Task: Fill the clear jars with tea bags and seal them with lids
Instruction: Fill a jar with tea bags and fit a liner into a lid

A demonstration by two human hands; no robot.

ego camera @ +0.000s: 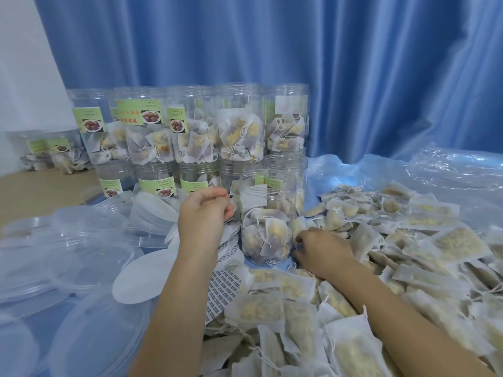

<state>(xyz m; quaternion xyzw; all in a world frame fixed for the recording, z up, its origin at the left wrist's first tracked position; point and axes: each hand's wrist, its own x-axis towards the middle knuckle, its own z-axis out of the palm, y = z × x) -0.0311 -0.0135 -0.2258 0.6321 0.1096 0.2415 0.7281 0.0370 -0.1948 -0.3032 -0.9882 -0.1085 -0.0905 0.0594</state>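
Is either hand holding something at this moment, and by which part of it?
The left hand has curled fingers beside the open jar; whether it holds anything cannot be told. The right hand reaches into the tea bags; its hold is hidden.

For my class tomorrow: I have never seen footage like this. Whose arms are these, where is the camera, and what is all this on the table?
There is no machine here. One picture, taken by a camera worn on a person's head, looks down at their own two bare arms.

The left hand is raised with curled fingers beside the open jar, which is partly filled with tea bags; whether it holds anything I cannot tell. The right hand reaches down into the heap of loose tea bags, fingers curled among them by the jar's base.

Behind stand stacked jars, labelled and holding tea bags. At the left lie clear plastic lids and white round liner discs. A blue curtain hangs behind.
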